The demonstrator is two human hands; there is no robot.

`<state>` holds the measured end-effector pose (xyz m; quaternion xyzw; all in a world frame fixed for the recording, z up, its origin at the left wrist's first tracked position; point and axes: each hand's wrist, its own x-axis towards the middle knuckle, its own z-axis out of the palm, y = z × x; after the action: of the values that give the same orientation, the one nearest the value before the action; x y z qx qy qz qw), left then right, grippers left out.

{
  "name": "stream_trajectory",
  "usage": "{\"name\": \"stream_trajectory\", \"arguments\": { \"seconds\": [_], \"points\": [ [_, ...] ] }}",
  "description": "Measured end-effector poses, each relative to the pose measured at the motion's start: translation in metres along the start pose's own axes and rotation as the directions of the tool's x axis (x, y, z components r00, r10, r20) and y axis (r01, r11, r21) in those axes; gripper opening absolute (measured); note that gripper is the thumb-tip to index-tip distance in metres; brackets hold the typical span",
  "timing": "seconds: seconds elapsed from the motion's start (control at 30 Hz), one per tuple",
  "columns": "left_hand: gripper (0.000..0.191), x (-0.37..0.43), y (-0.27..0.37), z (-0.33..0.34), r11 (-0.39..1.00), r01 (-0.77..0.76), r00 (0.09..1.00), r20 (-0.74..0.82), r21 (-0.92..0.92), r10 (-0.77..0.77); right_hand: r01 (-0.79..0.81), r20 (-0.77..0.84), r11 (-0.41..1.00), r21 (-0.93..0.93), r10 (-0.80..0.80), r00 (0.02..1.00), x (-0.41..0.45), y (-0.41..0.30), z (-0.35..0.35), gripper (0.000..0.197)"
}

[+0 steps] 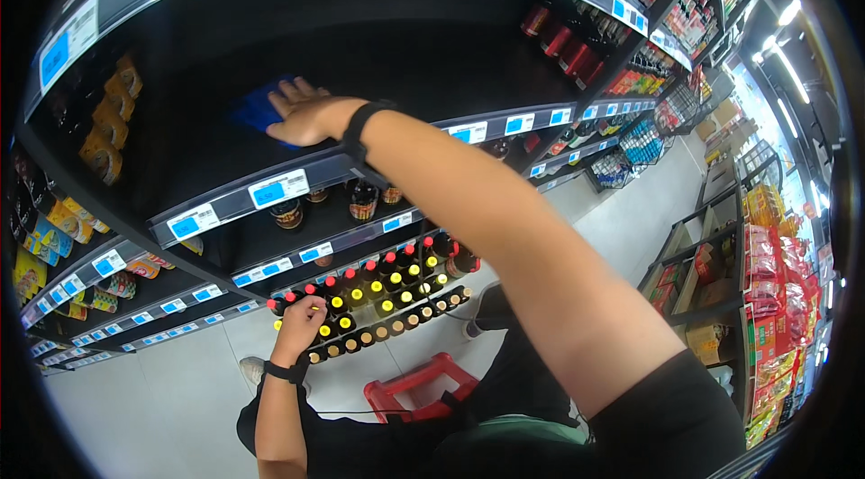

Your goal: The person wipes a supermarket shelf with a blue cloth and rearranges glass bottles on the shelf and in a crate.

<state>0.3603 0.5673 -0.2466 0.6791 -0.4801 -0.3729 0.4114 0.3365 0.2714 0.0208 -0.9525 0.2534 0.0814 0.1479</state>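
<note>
My right hand [297, 117] reaches onto a black shelf board [419, 67], palm down with fingers spread. Beneath and beside its fingers lies a blue cloth [260, 107], somewhat blurred. My left hand [301, 327] is lower down, above rows of dark bottles [368, 303] standing near the floor. These bottles have red, yellow and tan caps. The left fingers are bent, and whether they touch or hold a cap is hidden. Price tags [278, 188] line the shelf's front edge, just below my right wrist.
Yellow-labelled packages [111, 121] stand at the shelf's left end, red containers [557, 39] at its right. Dark bottles [363, 200] occupy the shelf below. A red plastic stool [419, 388] is by my legs. Across the aisle are racks with red packets [763, 269]. Wire baskets [611, 168] stand farther along.
</note>
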Motion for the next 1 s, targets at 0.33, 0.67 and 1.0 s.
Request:
{"name": "stream_trajectory", "arguments": {
  "seconds": [0.33, 0.67, 1.0],
  "points": [
    [0.015, 0.007, 0.025, 0.056, 0.996, 0.019, 1.000, -0.017, 0.086, -0.017, -0.477, -0.139, 0.878, -0.044, 0.468, 0.873, -0.123, 0.291, -0.037, 0.081],
    [0.013, 0.013, 0.052, 0.114, 1.000, 0.004, 1.000, 0.016, 0.013, -0.004, -0.609, -0.158, 0.792, 0.045, 0.608, 0.778, -0.199, 0.420, -0.044, 0.077],
    [0.017, 0.014, 0.086, 0.146, 0.986, -0.098, 0.984, 0.159, 0.135, 0.076, -0.534, -0.062, 0.845, 0.023, 0.535, 0.843, -0.198, 0.449, -0.067, 0.085]
  ]
}}
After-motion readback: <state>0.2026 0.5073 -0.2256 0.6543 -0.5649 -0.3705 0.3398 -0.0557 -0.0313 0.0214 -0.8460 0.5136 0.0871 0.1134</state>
